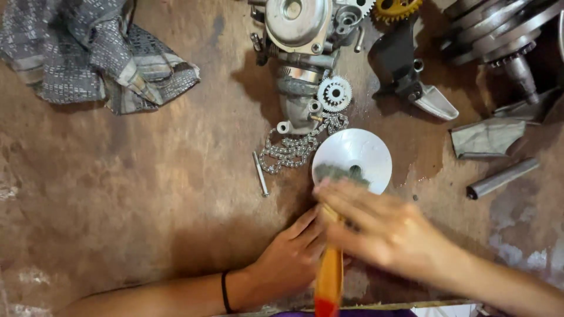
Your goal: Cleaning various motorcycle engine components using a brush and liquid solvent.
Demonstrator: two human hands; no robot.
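A round silver metal disc with a centre hole lies on the brown worktop. My right hand, blurred with motion, is closed on an orange-handled brush whose dark bristles touch the disc's near edge. My left hand, with a black band at the wrist, rests flat on the worktop just under the brush handle, fingers close to the disc's near side.
A metal chain, a small pin, a toothed gear and an engine casing lie beyond the disc. Grey patterned cloth sits at far left. Shafts, a black bracket and a metal rod lie right.
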